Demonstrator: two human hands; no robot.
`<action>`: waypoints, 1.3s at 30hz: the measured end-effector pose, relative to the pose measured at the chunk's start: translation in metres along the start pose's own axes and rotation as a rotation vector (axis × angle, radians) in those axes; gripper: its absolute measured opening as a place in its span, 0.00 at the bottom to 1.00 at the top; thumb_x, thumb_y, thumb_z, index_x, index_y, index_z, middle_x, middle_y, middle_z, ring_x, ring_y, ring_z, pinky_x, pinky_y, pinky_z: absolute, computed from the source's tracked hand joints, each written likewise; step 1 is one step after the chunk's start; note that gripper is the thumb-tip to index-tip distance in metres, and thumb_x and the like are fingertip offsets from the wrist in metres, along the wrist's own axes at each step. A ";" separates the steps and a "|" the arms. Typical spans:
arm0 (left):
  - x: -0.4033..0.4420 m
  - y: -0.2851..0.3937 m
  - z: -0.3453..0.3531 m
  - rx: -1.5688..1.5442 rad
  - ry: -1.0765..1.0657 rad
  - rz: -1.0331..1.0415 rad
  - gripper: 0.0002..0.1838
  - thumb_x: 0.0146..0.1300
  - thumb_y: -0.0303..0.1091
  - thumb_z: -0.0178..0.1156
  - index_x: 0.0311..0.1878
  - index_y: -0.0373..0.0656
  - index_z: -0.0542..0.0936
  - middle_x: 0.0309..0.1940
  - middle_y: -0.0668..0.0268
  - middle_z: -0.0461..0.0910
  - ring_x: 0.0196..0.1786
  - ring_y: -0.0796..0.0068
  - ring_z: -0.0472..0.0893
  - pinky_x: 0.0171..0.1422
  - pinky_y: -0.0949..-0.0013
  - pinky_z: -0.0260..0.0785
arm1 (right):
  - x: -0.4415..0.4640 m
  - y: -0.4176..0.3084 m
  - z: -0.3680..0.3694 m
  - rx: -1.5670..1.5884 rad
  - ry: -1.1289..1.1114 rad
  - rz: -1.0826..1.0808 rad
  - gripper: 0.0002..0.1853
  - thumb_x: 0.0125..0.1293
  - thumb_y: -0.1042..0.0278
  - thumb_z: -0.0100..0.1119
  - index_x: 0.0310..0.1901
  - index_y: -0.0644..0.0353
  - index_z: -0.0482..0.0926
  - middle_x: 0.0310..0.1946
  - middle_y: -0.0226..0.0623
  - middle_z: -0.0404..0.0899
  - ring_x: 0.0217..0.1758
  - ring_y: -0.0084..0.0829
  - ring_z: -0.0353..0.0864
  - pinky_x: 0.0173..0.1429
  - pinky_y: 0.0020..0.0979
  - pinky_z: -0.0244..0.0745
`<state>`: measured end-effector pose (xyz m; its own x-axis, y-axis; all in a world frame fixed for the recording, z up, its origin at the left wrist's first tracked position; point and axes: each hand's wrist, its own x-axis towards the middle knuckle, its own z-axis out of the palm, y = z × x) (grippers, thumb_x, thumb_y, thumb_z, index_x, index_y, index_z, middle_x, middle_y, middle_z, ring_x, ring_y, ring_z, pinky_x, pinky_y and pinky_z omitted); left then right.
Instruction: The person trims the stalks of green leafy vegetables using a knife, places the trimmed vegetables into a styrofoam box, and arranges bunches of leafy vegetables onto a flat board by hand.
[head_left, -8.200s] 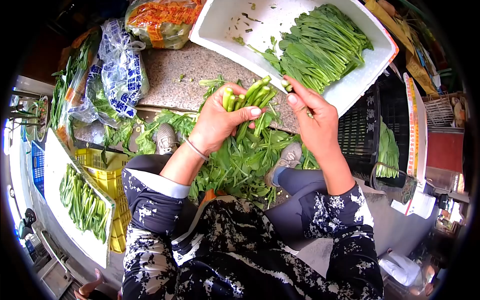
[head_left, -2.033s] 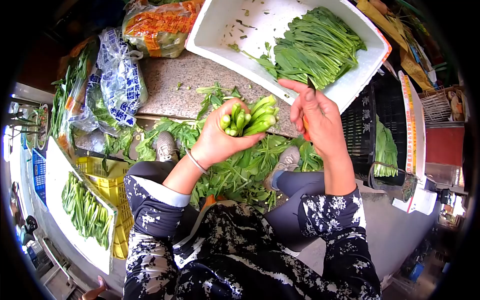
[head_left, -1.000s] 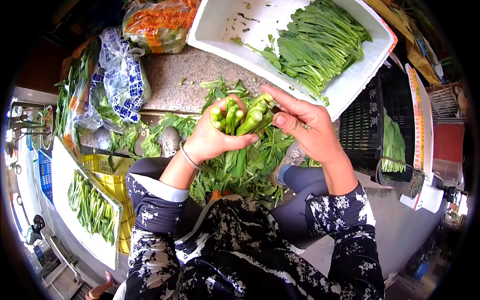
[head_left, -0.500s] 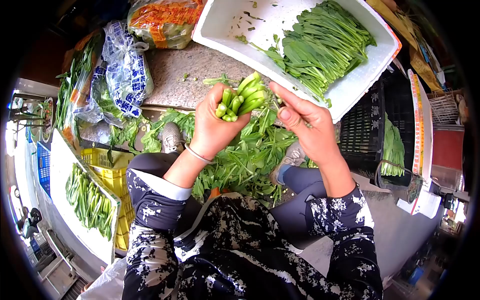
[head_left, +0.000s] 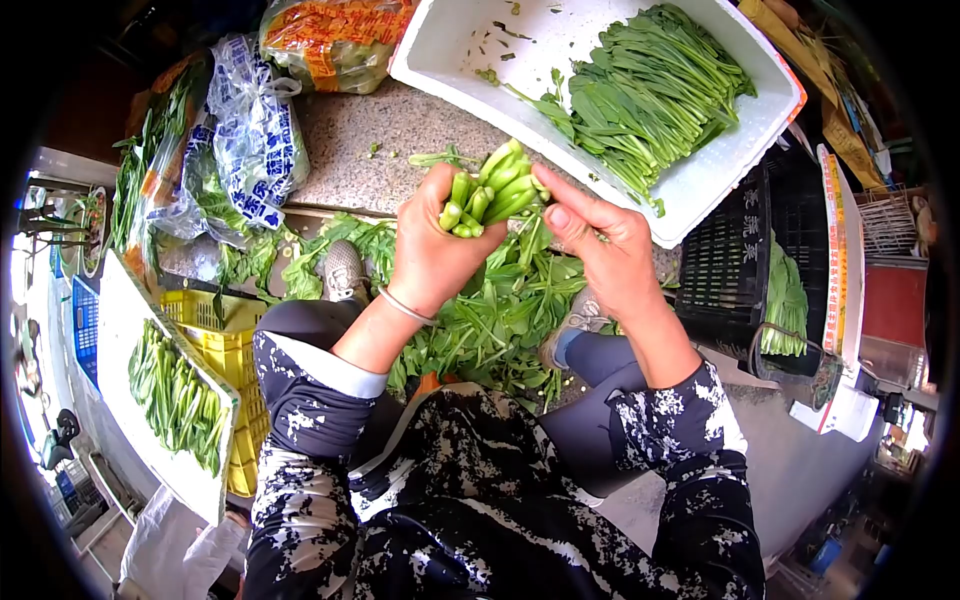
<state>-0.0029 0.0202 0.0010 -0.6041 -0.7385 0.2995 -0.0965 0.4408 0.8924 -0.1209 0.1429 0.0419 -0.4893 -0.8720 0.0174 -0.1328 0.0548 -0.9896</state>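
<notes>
On the far left, a white board (head_left: 112, 350) leans at a slant beside a yellow crate (head_left: 225, 350), with a row of leafy greens (head_left: 180, 400) laid on it, stems mostly one way, probably to keep them neat. Above those, a blue-printed plastic bag (head_left: 255, 150) sits at one end of the stone slab (head_left: 350, 160), with an orange-printed bag (head_left: 335, 40) next to it, both seemingly parked aside to leave the middle free for the hands.

Now the middle: the left hand (head_left: 432, 245) has its fingers closed round a bunch of green stems (head_left: 490, 195), thick ends up, a hold that likely keeps those ends together and in plain sight. Loose leaves (head_left: 500, 320) lie below, between the two shoes, close under the hands. Just right of the bunch comes the right hand (head_left: 610, 245), forefinger reaching to the edge of the stems and thumb bent near it; whether anything sits in those fingers, I cannot tell.

Up and to the right, a white foam box (head_left: 440, 85) tilts its open side this way, perhaps for easy reach, with trimmed-looking greens (head_left: 660, 100) lying side by side inside. Farther right stands a black crate (head_left: 720, 260), more greens (head_left: 785, 300) upright within it.
</notes>
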 end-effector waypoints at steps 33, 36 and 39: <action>0.002 -0.009 0.003 -0.781 -0.518 -0.549 0.22 0.49 0.19 0.64 0.50 0.38 0.73 0.40 0.66 0.78 0.40 0.77 0.78 0.43 0.74 0.72 | 0.011 0.019 -0.015 0.146 0.005 0.177 0.48 0.49 0.43 0.66 0.63 0.69 0.58 0.43 0.37 0.73 0.43 0.23 0.74 0.41 0.22 0.73; 0.000 -0.005 0.004 -0.887 -0.691 -0.626 0.22 0.50 0.21 0.64 0.50 0.38 0.73 0.41 0.65 0.78 0.40 0.75 0.78 0.43 0.69 0.74 | 0.013 0.030 -0.005 -0.091 0.025 -0.101 0.29 0.54 0.54 0.66 0.53 0.65 0.72 0.39 0.34 0.74 0.36 0.19 0.71 0.38 0.21 0.67; -0.002 -0.007 0.004 -0.975 -0.762 -0.707 0.22 0.51 0.27 0.66 0.50 0.38 0.73 0.38 0.65 0.78 0.39 0.74 0.78 0.44 0.69 0.74 | 0.013 0.023 -0.004 -0.068 -0.023 0.196 0.23 0.52 0.53 0.67 0.41 0.64 0.76 0.30 0.33 0.76 0.34 0.19 0.75 0.35 0.21 0.72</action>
<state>-0.0036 0.0208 -0.0071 -0.9602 -0.0629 -0.2723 -0.1672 -0.6514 0.7401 -0.1337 0.1352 0.0200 -0.4921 -0.8521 -0.1783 -0.0954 0.2564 -0.9619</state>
